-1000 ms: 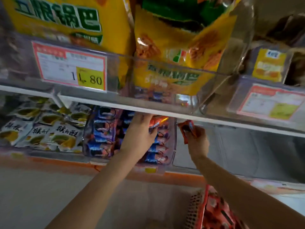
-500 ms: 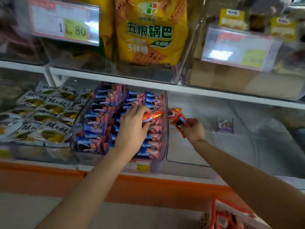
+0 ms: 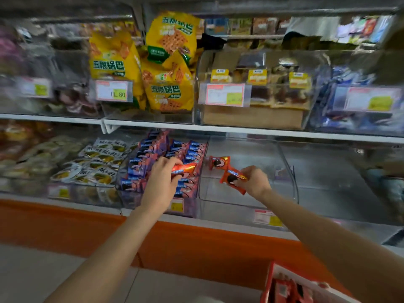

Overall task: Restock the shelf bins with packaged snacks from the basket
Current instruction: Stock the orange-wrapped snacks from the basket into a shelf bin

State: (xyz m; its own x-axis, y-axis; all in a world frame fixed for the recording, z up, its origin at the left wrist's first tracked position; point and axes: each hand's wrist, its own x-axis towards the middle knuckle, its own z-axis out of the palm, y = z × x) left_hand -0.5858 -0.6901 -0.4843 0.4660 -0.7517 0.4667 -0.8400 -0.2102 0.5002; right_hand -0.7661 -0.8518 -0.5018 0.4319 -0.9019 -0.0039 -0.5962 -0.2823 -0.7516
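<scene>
in the head view, the left hand (image 3: 161, 180) reaches over a clear bin (image 3: 124, 171) on the lower shelf and pinches an orange snack packet (image 3: 184, 168) between thumb and fingers, holding it just above the rows of blue and pink packets (image 3: 150, 158) that fill that bin. the right hand (image 3: 253, 180) is closed on a second orange packet (image 3: 232, 178), which shows a dark round biscuit on its wrapper; it is held tilted, over the next bin (image 3: 247, 193) to the right. a third orange packet (image 3: 218, 162) sits just beyond it, near the left wall of that same bin, and whether it rests on the bin floor or hangs in the air cannot be told. that bin is otherwise nearly bare, with a small price label (image 3: 267, 217) on its front. to the left of the blue and pink packets lies a bin of white packets with yellow pictures (image 3: 98, 162). on the shelf above stand large yellow bags (image 3: 170, 88) behind a price tag reading 11.80 (image 3: 113, 91), and further right a clear bin of brown packs with yellow labels (image 3: 258, 88). the far edges of the shelves are blurred. at the bottom right corner, the red basket (image 3: 267, 287) shows its rim, with more red packets (image 3: 286, 291) inside it. both forearms stretch up from the bottom of the frame towards the shelf, over an orange base panel (image 3: 65, 228).
</scene>
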